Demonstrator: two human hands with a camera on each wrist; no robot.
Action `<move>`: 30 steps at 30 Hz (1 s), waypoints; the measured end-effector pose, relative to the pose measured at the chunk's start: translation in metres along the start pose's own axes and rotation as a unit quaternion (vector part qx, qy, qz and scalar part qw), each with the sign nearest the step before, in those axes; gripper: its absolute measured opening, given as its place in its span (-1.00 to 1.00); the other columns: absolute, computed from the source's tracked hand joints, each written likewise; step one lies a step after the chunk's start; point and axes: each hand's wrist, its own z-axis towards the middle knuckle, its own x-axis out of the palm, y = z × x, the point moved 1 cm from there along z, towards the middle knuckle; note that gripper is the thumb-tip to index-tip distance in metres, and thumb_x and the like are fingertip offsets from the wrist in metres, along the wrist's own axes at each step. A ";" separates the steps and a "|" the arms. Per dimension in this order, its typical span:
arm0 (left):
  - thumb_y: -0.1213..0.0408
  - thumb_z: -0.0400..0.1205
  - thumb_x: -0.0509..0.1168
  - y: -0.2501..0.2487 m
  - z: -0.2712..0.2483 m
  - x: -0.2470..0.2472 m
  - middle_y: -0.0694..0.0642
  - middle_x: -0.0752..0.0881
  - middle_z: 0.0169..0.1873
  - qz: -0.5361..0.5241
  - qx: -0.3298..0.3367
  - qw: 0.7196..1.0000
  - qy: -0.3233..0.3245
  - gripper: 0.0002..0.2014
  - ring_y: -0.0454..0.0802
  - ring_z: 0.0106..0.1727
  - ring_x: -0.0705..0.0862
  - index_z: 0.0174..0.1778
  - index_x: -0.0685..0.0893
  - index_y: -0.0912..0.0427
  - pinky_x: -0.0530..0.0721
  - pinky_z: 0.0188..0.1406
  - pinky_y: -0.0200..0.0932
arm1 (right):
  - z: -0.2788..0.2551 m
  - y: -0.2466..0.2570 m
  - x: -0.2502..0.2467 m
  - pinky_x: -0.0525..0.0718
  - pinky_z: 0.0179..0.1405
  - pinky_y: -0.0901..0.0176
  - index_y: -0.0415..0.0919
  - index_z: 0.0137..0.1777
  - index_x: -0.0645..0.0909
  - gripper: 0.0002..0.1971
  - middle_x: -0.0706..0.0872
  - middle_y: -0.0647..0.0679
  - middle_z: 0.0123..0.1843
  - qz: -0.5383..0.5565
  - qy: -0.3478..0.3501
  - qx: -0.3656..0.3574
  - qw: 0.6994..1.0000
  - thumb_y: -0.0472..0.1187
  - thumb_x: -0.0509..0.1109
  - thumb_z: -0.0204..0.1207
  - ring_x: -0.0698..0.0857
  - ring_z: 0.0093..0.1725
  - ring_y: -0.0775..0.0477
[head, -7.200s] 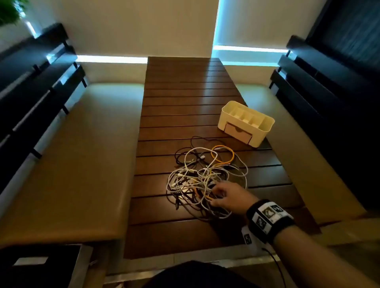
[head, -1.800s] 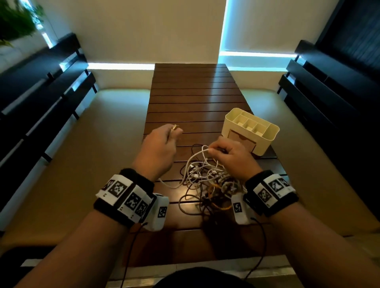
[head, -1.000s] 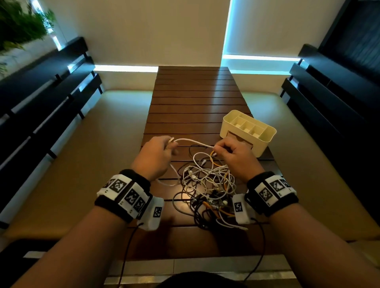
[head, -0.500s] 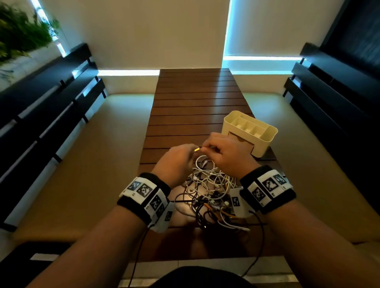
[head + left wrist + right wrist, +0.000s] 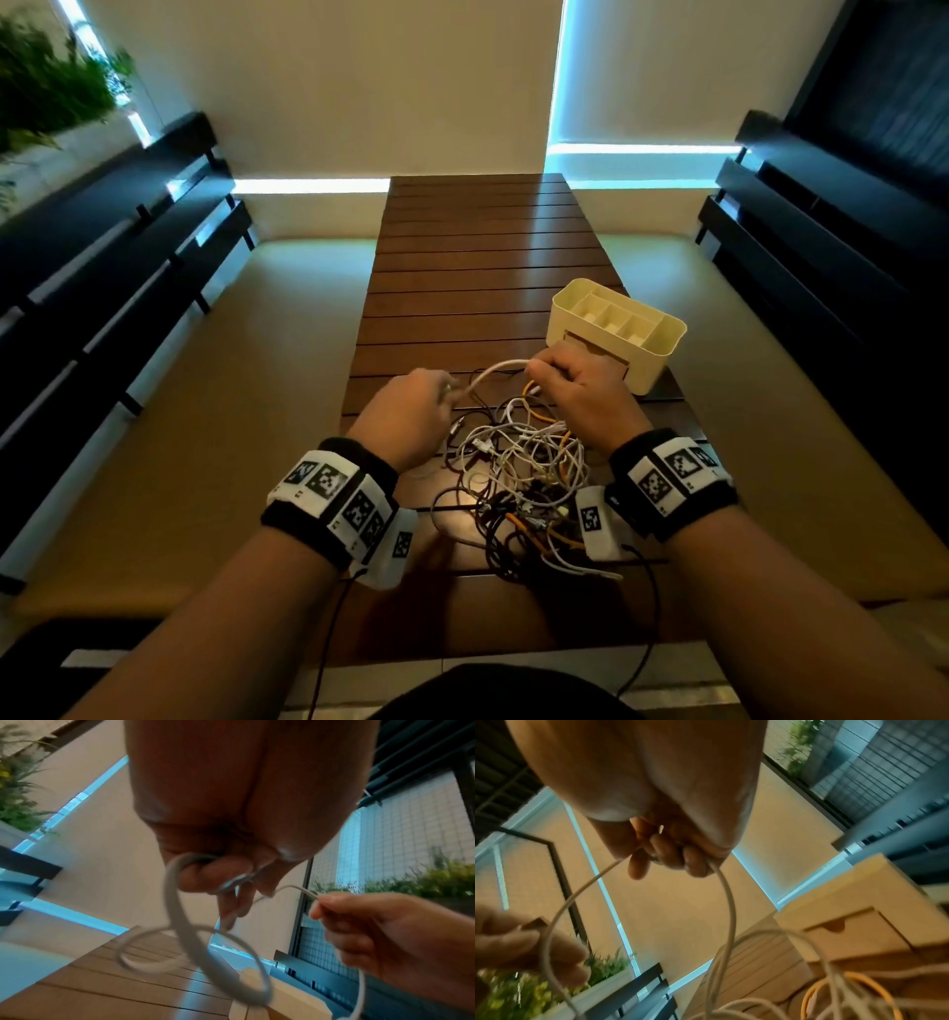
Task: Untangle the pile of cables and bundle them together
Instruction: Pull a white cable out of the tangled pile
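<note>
Left hand (image 5: 411, 411) and right hand (image 5: 580, 395) are raised over the slatted wooden table (image 5: 477, 288), each with fingers curled and pinching the same white cable (image 5: 495, 369), which arcs between them. Tangled cable pile (image 5: 524, 483), white, orange and dark strands, lies on the table below and between the wrists. Cream organiser box (image 5: 616, 329) sits just beyond the right hand.

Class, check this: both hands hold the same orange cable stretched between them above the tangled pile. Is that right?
Not quite. The cable held between the left hand and right hand is the white cable, not orange, as the head view shows. The rest stands: it spans above the pile.
</note>
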 end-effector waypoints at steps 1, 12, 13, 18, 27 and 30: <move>0.23 0.79 0.15 -0.003 -0.001 0.000 0.12 0.74 0.19 0.010 0.005 1.000 -0.023 -0.74 0.05 0.08 0.69 0.29 0.69 0.15 0.60 0.05 -0.12 | 0.000 0.001 0.000 0.63 -0.11 0.10 -0.14 -0.03 0.73 -0.83 0.68 -0.02 -0.13 -0.040 0.010 -0.026 0.999 -0.13 0.33 0.68 0.65 -0.11 0.02; 0.14 0.79 0.15 -0.030 0.005 -0.012 -0.01 0.65 -0.41 -0.130 0.105 0.985 -0.039 -0.68 -0.19 -0.43 0.54 -0.29 0.60 0.05 0.44 -0.38 -0.22 | 0.001 0.027 -0.002 0.42 -0.28 0.51 -0.01 -0.14 0.64 -0.89 0.59 0.19 -0.26 -0.052 -0.006 -0.132 0.990 -0.13 0.41 0.64 0.57 -0.26 0.20; 0.14 0.79 0.15 -0.031 0.006 -0.016 0.00 0.62 -0.42 -0.140 0.113 0.982 -0.059 -0.69 -0.15 -0.43 0.52 -0.28 0.59 0.03 0.44 -0.39 -0.19 | 0.000 0.026 -0.002 0.43 -0.32 0.50 0.02 -0.16 0.61 -0.87 0.60 0.17 -0.30 -0.037 -0.008 -0.121 0.992 -0.13 0.40 0.65 0.57 -0.30 0.18; 0.14 0.79 0.14 -0.026 0.011 -0.041 -0.05 0.53 -0.48 -0.261 0.098 0.947 -0.160 -0.70 -0.13 -0.50 0.42 -0.27 0.59 -0.03 0.41 -0.48 -0.15 | -0.005 0.007 0.001 0.64 -0.24 -0.03 -0.09 -0.09 0.69 -0.79 0.61 0.02 -0.36 0.052 0.006 -0.019 0.998 -0.07 0.28 0.71 0.59 -0.33 0.01; 0.16 0.80 0.13 0.001 0.004 -0.021 0.01 0.68 -0.22 0.056 -0.058 0.996 0.037 -0.76 -0.15 -0.31 0.57 0.08 0.69 0.14 0.43 -0.38 -0.29 | 0.006 0.010 -0.011 0.67 -0.17 0.04 0.01 -0.10 0.71 -0.85 0.71 -0.01 -0.19 0.006 -0.022 -0.016 1.000 -0.07 0.35 0.66 0.68 -0.18 -0.01; 0.21 0.79 0.13 -0.012 0.001 -0.033 0.07 0.76 0.04 0.071 -0.030 0.990 -0.115 -0.77 -0.07 -0.18 0.59 0.23 0.65 0.15 0.46 -0.15 -0.24 | 0.010 0.016 -0.004 0.50 -0.20 0.27 -0.02 -0.03 0.72 -0.87 0.64 0.16 -0.17 -0.114 0.066 -0.060 0.989 -0.08 0.34 0.67 0.60 -0.15 0.19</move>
